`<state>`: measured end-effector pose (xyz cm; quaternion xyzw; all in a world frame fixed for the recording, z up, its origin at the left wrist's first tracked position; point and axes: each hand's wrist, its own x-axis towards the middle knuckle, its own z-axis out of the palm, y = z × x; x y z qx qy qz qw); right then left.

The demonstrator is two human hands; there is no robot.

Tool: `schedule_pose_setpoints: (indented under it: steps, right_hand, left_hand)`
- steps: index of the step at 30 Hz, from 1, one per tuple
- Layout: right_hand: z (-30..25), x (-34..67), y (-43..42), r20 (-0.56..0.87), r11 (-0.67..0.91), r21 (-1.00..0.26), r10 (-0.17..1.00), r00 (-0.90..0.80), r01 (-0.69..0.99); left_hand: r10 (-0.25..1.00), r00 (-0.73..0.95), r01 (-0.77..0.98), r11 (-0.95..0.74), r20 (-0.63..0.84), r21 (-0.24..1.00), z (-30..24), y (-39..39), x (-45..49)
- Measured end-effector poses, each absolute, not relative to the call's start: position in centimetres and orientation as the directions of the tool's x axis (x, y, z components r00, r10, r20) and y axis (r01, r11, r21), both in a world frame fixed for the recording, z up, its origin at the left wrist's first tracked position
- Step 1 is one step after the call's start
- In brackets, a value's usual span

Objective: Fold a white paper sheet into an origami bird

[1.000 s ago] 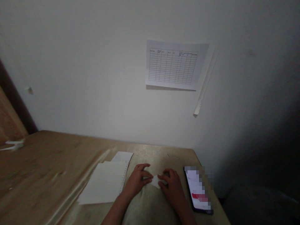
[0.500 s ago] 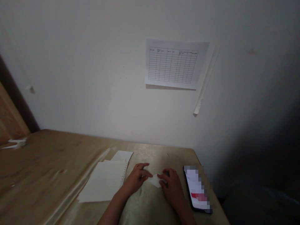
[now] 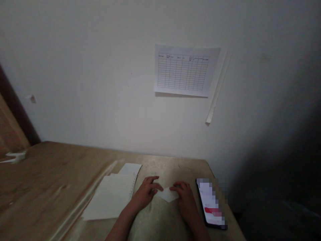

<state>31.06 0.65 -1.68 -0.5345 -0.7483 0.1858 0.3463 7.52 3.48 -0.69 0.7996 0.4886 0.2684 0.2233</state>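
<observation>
A small white piece of folded paper lies low over the table between my two hands, with a point toward me. My left hand has its thumb and forefinger at the paper's left end, and another finger stretches out above. At the right end, my right hand pinches the paper, its forefinger on the top edge and its thumb mostly hidden. Left of my hands is a stack of lined sheets with torn perforated edges, beside a smaller white sheet behind it.
A phone with a lit, partly blurred screen rests near the right edge of the brown-covered table. White paper scraps lie at the far left. On the wall hang a printed table sheet and a peeling strip.
My right thumb has moved off the paper's front, and more of the paper shows, spread wider toward the right hand. My left hand stays nearly in place. The view has shifted slightly.
</observation>
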Motion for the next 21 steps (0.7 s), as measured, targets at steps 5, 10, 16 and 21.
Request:
schedule_pose_setpoints:
  steps: [5, 10, 16, 21]
  right_hand:
    - [-2.35, 31.27, 0.83, 0.310, 0.309, -0.693, 0.943, -0.117, 0.652]
    - [-2.73, 31.46, 1.13, 0.274, 0.259, -0.718, 0.958, -0.079, 0.646]
    - [-2.37, 31.45, 1.00, 0.294, 0.264, -0.728, 0.954, -0.060, 0.632]
    - [-2.16, 31.65, 0.89, 0.309, 0.289, -0.750, 0.948, -0.070, 0.595]
  left_hand:
    - [0.897, 0.383, 0.665, -0.435, 0.222, 0.607, -1.00, 3.56, 7.45]
    - [0.896, 0.379, 0.659, -0.436, 0.230, 0.613, -0.97, 3.35, 7.47]
    - [0.895, 0.374, 0.664, -0.441, 0.242, 0.603, -0.85, 3.15, 7.58]
    - [0.896, 0.372, 0.671, -0.441, 0.243, 0.596, -0.80, 3.16, 7.61]
